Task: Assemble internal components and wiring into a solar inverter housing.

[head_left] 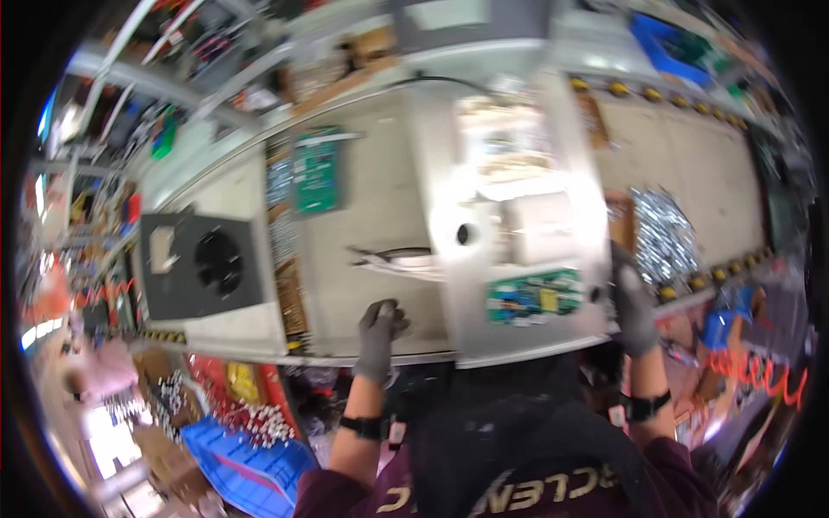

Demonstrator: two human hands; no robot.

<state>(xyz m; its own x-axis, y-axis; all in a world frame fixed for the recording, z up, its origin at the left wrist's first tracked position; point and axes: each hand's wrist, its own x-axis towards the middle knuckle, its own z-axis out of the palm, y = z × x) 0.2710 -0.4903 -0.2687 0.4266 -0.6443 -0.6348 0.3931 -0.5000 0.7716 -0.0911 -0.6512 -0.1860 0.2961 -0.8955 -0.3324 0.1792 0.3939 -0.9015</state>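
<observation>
A silvery metal panel point(471, 337) lies across the work line in front of me, carrying a green circuit board point(534, 296) near its front edge and a pale boxy part point(537, 229) behind it. My right hand point(635, 302), in a grey glove, is at the panel's right edge and seems to grip it; motion smears its fingers. Left of the panel, my left hand point(382, 337), gloved too, hovers near the line's front edge. Its fingers are curled in, and nothing shows in them. Behind it a bundle of pale and dark wires point(397, 262) sticks out leftward from the panel.
Another green circuit board point(317, 173) lies on the line, far left. A dark grey housing with a round fan point(218, 262) stands farther left. Shiny silver packets point(663, 235) are heaped right of the panel. A blue crate point(246, 466) sits below at the left; an orange coiled hose point(760, 373) hangs right.
</observation>
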